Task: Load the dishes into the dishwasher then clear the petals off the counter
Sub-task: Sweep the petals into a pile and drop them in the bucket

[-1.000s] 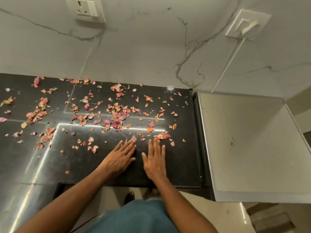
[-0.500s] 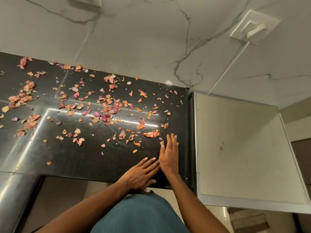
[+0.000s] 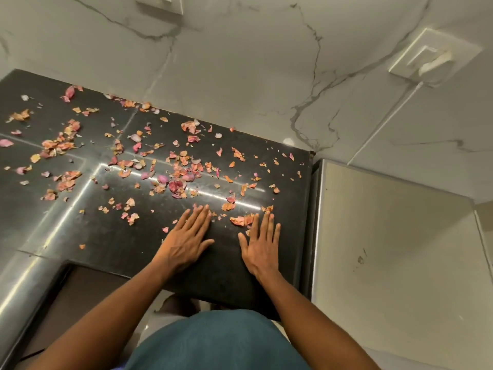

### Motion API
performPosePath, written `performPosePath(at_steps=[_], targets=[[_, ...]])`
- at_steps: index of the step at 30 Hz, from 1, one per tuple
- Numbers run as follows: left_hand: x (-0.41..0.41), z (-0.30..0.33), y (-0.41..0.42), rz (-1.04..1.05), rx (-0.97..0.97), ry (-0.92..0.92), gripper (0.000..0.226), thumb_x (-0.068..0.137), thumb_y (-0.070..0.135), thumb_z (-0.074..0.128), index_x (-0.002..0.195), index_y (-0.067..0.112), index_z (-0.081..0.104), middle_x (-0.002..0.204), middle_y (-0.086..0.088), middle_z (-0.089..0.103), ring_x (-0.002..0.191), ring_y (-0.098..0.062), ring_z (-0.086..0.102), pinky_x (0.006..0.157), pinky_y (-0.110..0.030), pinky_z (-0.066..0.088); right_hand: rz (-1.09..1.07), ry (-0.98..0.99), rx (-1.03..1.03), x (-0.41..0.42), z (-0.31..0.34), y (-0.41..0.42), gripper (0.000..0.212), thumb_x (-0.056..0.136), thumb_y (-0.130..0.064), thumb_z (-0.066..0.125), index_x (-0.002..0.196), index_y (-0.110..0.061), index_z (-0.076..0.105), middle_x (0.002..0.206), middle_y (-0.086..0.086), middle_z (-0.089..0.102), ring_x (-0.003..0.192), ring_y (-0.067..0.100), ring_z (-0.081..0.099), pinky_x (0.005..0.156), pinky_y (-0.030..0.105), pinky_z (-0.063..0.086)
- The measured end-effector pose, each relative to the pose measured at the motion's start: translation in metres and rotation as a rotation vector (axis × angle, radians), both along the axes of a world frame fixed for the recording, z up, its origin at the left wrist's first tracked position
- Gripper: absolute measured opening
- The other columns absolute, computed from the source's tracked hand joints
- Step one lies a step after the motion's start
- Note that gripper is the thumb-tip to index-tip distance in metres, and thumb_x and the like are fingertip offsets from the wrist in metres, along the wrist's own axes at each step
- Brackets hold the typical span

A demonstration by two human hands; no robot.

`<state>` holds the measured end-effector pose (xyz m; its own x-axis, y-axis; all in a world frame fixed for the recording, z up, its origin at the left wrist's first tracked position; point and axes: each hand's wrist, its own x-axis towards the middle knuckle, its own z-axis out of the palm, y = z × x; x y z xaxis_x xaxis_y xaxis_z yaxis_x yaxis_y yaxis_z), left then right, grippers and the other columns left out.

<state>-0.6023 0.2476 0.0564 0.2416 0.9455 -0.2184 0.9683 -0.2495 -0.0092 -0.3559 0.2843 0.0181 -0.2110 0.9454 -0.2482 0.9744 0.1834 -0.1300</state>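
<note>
The petals (image 3: 176,177) lay scattered across most of the black counter (image 3: 112,236) — so, by the look of it, the clearing had barely begun. No dishes or dishwasher showed, so that part could not be judged. Both hands lay flat, fingers straight, holding nothing: the left hand (image 3: 186,240) and right hand (image 3: 262,245) pressed on the counter near its front edge, fingertips touching the nearest petals. No container was in view — only a pale appliance top (image 3: 394,257) beside the counter.
</note>
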Motion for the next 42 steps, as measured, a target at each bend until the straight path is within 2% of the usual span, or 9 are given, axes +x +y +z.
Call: performPosePath(at_steps=[7,11,14,20,24,26,31,37,42], targets=[[0.005,0.004,-0.026,0.016,0.045,-0.02,0.067,0.107,0.049,0.023,0.155,0.002,0.029,0.162,-0.02,0.025,0.153,-0.034,0.018,0.123,-0.05,0.014,0.221,0.161,-0.16,-0.074,0.014,0.03,0.079,0.103,-0.068,0.002,0.159,-0.018,-0.023,0.165,0.011,-0.031,0.151,0.027,-0.034,0.125,0.053,-0.014],[0.034,-0.009,-0.047,0.12,-0.005,-0.104,0.066,0.108,0.046,0.022,0.151,-0.002,0.035,0.158,-0.022,0.036,0.151,-0.033,0.024,0.12,-0.052,0.027,0.172,0.564,-0.285,-0.087,0.028,0.047,0.073,0.108,-0.056,0.021,0.164,-0.021,-0.009,0.172,0.002,-0.009,0.158,0.014,-0.012,0.13,0.044,-0.002],[0.063,-0.011,-0.045,0.033,-0.048,-0.145,0.065,0.108,0.047,0.024,0.152,0.0,0.033,0.159,-0.02,0.034,0.152,-0.032,0.022,0.12,-0.049,0.022,0.077,0.695,-0.165,-0.063,0.034,0.046,0.064,0.109,-0.05,0.027,0.165,-0.027,0.007,0.173,-0.002,0.008,0.158,0.009,0.003,0.127,0.035,0.013],[0.106,-0.023,-0.026,-0.248,-0.153,-0.142,0.067,0.108,0.054,0.019,0.16,0.011,0.018,0.168,-0.011,0.012,0.156,-0.026,0.003,0.126,-0.049,0.012,-0.092,0.545,0.174,0.02,0.007,0.025,0.059,0.109,-0.035,0.031,0.163,-0.014,0.02,0.171,0.006,0.019,0.159,0.013,0.002,0.13,0.046,0.01],[0.095,-0.022,-0.006,-0.323,-0.158,-0.116,0.067,0.106,0.059,0.005,0.161,0.022,-0.007,0.168,0.001,-0.015,0.153,-0.015,-0.02,0.126,-0.045,-0.007,-0.212,0.186,0.098,0.063,-0.008,0.015,0.076,0.105,-0.052,0.019,0.164,-0.007,0.006,0.172,0.014,-0.001,0.159,0.026,-0.007,0.129,0.052,0.005],[0.08,-0.019,0.005,-0.296,-0.159,-0.093,0.068,0.104,0.061,-0.001,0.16,0.024,-0.013,0.166,0.001,-0.021,0.152,-0.015,-0.024,0.126,-0.046,-0.008,-0.189,0.056,0.034,0.067,-0.007,0.021,0.08,0.104,-0.059,0.011,0.163,-0.006,-0.001,0.171,0.015,-0.009,0.158,0.029,-0.013,0.129,0.052,-0.001],[0.025,-0.009,0.043,0.016,-0.07,0.005,0.079,0.1,0.066,-0.005,0.16,0.015,-0.005,0.167,-0.009,-0.013,0.153,-0.025,-0.019,0.125,-0.052,-0.006,-0.094,0.019,-0.053,0.03,0.009,0.06,0.084,0.104,-0.064,0.007,0.16,-0.005,-0.016,0.167,0.016,-0.026,0.153,0.029,-0.028,0.125,0.05,-0.016],[-0.018,0.021,0.051,0.038,0.026,0.134,0.077,0.103,0.063,0.004,0.158,0.009,0.007,0.166,-0.013,0.001,0.155,-0.03,-0.006,0.123,-0.057,-0.006,0.069,0.058,-0.11,-0.048,0.012,0.09,0.088,0.102,-0.068,0.006,0.159,-0.006,-0.019,0.165,0.014,-0.029,0.152,0.03,-0.031,0.124,0.053,-0.017],[0.004,0.007,0.018,0.062,-0.021,0.072,0.071,0.106,0.054,0.012,0.158,0.005,0.018,0.166,-0.016,0.009,0.155,-0.031,-0.001,0.126,-0.054,0.002,0.387,0.165,-0.195,-0.082,0.017,0.09,0.072,0.109,-0.052,0.017,0.163,-0.016,-0.012,0.17,0.006,-0.019,0.155,0.023,-0.024,0.127,0.054,-0.01]])
